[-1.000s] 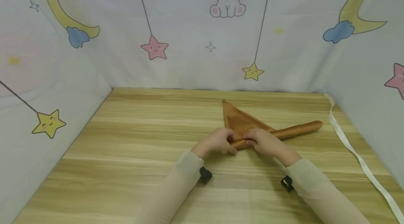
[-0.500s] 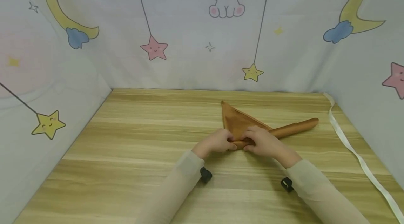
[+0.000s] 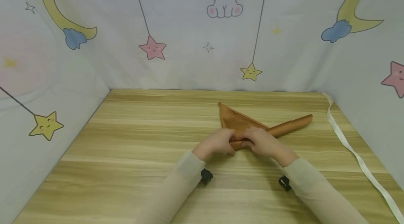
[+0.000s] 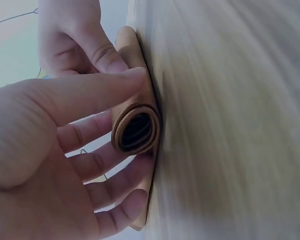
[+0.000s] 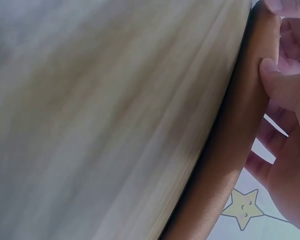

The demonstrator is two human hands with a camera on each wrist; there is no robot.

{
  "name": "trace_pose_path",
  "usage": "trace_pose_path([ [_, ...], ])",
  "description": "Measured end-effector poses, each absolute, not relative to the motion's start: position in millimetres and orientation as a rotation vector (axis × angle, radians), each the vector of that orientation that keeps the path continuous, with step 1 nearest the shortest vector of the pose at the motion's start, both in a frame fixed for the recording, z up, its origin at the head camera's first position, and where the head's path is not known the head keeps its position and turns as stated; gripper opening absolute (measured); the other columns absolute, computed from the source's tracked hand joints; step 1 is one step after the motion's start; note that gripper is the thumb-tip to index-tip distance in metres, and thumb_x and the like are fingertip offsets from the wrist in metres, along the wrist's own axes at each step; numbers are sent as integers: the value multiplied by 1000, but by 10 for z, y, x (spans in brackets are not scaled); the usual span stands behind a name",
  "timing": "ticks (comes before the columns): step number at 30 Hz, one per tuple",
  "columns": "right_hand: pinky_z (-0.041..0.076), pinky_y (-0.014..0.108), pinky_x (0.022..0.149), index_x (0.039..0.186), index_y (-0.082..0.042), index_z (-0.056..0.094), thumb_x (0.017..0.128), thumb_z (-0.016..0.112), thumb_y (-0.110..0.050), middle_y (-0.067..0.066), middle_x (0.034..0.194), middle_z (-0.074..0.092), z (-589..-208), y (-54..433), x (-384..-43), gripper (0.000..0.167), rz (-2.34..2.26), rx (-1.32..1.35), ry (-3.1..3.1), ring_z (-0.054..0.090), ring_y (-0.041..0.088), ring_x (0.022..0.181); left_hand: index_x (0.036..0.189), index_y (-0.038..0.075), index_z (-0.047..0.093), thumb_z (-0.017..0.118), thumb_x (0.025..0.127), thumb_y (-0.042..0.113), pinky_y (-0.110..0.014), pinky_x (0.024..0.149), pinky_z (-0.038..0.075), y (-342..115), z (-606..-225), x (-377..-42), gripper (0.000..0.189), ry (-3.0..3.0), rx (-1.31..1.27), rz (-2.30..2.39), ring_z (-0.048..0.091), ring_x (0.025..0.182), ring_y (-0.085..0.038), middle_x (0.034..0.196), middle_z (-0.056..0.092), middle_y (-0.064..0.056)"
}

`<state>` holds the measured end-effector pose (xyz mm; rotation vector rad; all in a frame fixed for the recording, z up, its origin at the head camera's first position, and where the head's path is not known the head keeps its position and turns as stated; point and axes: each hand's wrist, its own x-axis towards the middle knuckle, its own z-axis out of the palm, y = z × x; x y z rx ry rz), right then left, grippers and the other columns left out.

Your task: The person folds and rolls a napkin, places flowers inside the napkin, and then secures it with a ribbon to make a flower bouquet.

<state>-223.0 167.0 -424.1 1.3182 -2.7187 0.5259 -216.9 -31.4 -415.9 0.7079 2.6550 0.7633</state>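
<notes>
Lying on the wooden tabletop point(image 3: 110, 182), a brown cloth point(image 3: 240, 124) is partly rolled, its flat triangle point(image 3: 228, 118) pointed toward the far side. The roll point(image 3: 285, 128) is slanted, its long axis carried from near left to far right. It is pinched by the right hand point(image 3: 262, 142) partway along and by the left hand point(image 3: 217, 142) nearest the hollow end point(image 4: 117, 132), the triangle being set beyond both.

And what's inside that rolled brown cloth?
At the open end of the rolled brown cloth, curled layers show around a dark hollow. Anything deeper is covered by the roll, so I can't tell.
</notes>
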Motion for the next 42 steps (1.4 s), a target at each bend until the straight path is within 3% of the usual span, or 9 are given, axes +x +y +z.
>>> trace_pose_path([
  [5,51,40,83,105,-6,69,89,65,-5,3,100,69,-4234,1660,-2228,16,553,1298,-2756,64,23,95,95,11,63,80,71,5,-22,68,42,-304,-4163,-2180,30,2685,783,713,49,76,-10,86,57,5],
  [9,50,42,85,106,-7,70,91,63,-5,3,101,69,-4232,1657,-2227,17,552,1296,-2775,63,25,98,79,11,59,74,74,-1,-21,60,37,-313,-4172,-2185,20,2630,788,798,45,65,-9,73,52,6],
  [14,50,42,84,106,-9,70,91,63,-4,2,100,68,-4220,1657,-2207,17,567,1294,-2779,62,24,97,67,13,51,69,80,-2,-20,55,30,-318,-4166,-2188,27,2597,850,820,38,59,-9,64,42,6],
  [25,49,35,78,103,-8,69,81,76,-12,-2,95,64,-4258,1644,-2182,24,472,1349,-2694,59,16,88,74,8,62,67,88,7,-21,58,32,-307,-4175,-2195,15,2586,831,756,40,62,-9,67,46,5],
  [28,50,36,79,101,-7,70,82,75,-11,0,94,66,-4267,1647,-2191,20,441,1362,-2667,61,18,88,89,7,71,68,89,11,-22,65,36,-317,-4197,-2206,5,2617,861,712,44,71,-9,78,54,4],
  [34,51,38,77,101,-4,69,86,71,-9,4,94,67,-4259,1636,-2196,16,421,1334,-2684,63,21,87,114,8,68,65,91,14,-24,75,46,-337,-4195,-2199,24,2651,808,772,58,85,-12,99,68,-2],
  [37,52,38,78,104,-4,69,88,69,-8,5,96,68,-4249,1624,-2194,16,437,1300,-2716,64,22,88,115,10,65,65,92,16,-25,76,48,-345,-4179,-2196,24,2687,789,780,61,89,-14,100,69,-3],
  [42,52,39,80,107,-4,70,90,65,-6,6,99,69,-4239,1610,-2202,18,466,1273,-2751,65,24,92,103,11,66,68,91,21,-24,71,46,-353,-4173,-2212,17,2705,777,747,57,79,-12,90,67,2],
])
